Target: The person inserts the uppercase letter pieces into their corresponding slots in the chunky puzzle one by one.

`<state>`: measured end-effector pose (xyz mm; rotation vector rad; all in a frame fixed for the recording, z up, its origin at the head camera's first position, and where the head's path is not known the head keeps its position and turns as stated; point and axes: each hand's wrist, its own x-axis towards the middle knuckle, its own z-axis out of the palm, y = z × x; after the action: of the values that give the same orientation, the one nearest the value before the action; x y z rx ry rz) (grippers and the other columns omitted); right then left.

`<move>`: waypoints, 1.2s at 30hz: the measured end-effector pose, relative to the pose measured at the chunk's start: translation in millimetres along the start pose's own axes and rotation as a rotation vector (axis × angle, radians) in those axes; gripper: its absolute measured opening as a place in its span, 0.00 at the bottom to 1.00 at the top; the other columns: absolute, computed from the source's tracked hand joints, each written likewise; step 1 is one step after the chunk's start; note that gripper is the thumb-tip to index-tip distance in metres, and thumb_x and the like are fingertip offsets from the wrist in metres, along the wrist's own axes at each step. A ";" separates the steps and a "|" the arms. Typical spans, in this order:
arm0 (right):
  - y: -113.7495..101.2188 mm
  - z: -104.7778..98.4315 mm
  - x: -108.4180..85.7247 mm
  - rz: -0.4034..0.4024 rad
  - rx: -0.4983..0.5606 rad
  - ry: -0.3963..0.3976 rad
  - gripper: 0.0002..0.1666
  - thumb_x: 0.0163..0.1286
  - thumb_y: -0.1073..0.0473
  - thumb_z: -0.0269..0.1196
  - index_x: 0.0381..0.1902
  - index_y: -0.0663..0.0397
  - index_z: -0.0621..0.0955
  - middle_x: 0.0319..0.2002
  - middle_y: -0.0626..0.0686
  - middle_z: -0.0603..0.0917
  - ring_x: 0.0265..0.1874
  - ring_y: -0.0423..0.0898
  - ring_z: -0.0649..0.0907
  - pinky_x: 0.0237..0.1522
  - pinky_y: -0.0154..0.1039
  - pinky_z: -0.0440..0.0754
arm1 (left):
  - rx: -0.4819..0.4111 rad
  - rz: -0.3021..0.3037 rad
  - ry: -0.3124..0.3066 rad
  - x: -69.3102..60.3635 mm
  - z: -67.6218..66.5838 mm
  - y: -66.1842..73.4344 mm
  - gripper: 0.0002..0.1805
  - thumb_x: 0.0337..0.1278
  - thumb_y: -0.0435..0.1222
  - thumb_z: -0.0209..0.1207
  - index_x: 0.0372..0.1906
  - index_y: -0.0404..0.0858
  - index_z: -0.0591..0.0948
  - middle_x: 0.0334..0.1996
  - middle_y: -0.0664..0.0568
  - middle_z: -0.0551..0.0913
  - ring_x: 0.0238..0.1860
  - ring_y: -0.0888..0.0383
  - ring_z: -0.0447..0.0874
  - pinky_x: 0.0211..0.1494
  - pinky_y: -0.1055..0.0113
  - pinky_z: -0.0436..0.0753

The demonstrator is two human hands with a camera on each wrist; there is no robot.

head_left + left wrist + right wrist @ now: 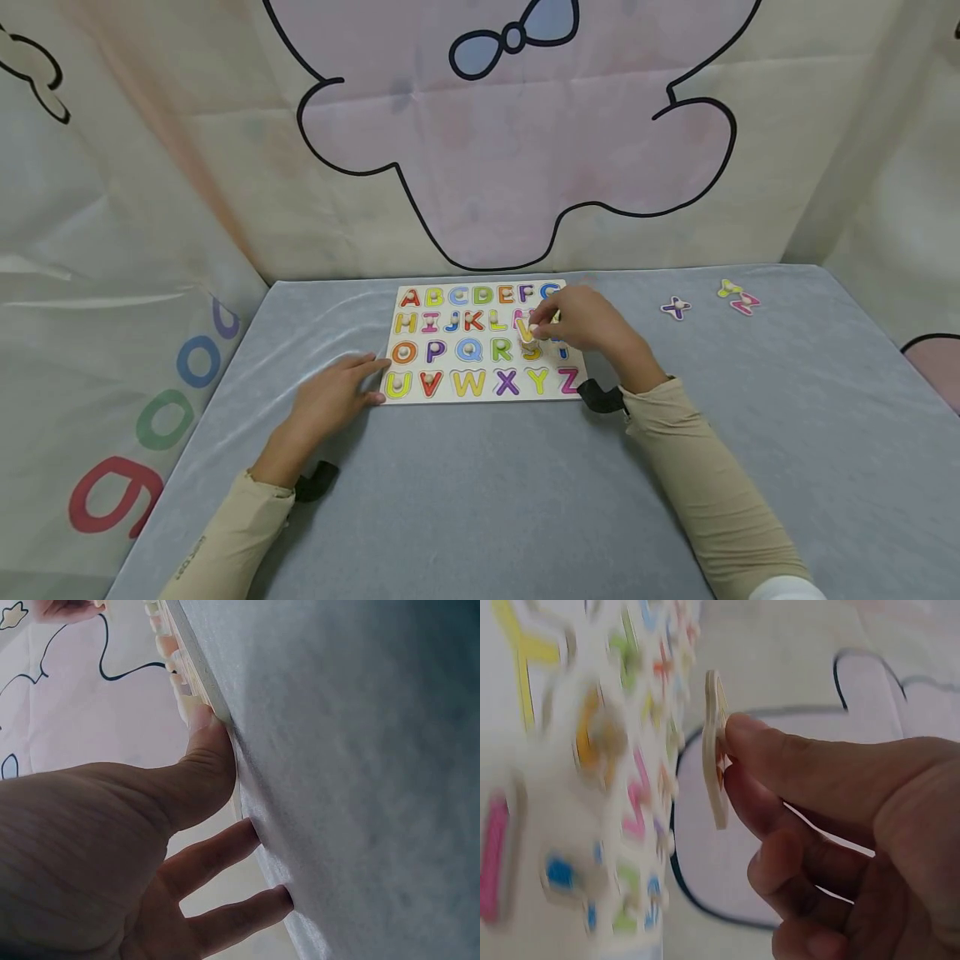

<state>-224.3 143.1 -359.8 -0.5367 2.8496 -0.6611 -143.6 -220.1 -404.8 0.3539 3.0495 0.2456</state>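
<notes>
A white alphabet puzzle board (pixel 442 397) with coloured letters lies on the cloth. My right hand (pixel 588 321) is over the board's right part and pinches a letter piece (pixel 527 332) between thumb and fingers. Yellow shows on its face, perhaps a W. In the right wrist view the piece (pixel 715 757) appears edge-on, apart from the board's surface. My left hand (pixel 333 396) touches the board's left edge, thumb near the lower corner. The left wrist view shows that thumb (pixel 210 754) against the board's edge, with two fingertips at the cloth.
To the right of the board lie a purple X piece (pixel 676 307), a yellow Y piece (pixel 728 287) and a pink letter piece (pixel 745 303). Grey-blue cloth (pixel 480 500) covers the table. A printed curtain (pixel 495 150) hangs behind it.
</notes>
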 end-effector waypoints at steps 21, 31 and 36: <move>-68.5 68.8 0.9 -0.160 -0.058 -0.103 0.02 0.62 0.52 0.72 0.32 0.40 0.87 0.23 0.38 0.82 0.26 0.36 0.78 0.28 0.35 0.72 | -0.005 -0.009 -0.006 0.5 1.1 -0.2 0.33 0.57 0.45 0.68 0.68 0.48 0.75 0.69 0.42 0.73 0.68 0.41 0.72 0.56 0.41 0.79; -74.5 79.2 2.7 -0.173 -0.097 -0.045 0.04 0.63 0.52 0.72 0.31 0.43 0.87 0.22 0.40 0.79 0.27 0.37 0.76 0.27 0.35 0.70 | 0.004 -0.009 -0.007 0.7 0.5 0.0 0.33 0.58 0.45 0.68 0.69 0.48 0.75 0.69 0.42 0.73 0.68 0.40 0.72 0.56 0.41 0.79; -73.4 76.4 2.5 -0.162 -0.101 -0.056 0.05 0.61 0.51 0.73 0.34 0.42 0.88 0.25 0.39 0.82 0.29 0.37 0.77 0.28 0.35 0.72 | -0.003 -0.007 -0.012 0.5 0.7 0.1 0.33 0.58 0.45 0.67 0.69 0.48 0.74 0.70 0.42 0.73 0.69 0.40 0.72 0.57 0.41 0.78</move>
<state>-185.9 50.6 -394.6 -0.7962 2.8193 -0.5201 -144.0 -219.8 -405.5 0.3425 3.0383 0.2461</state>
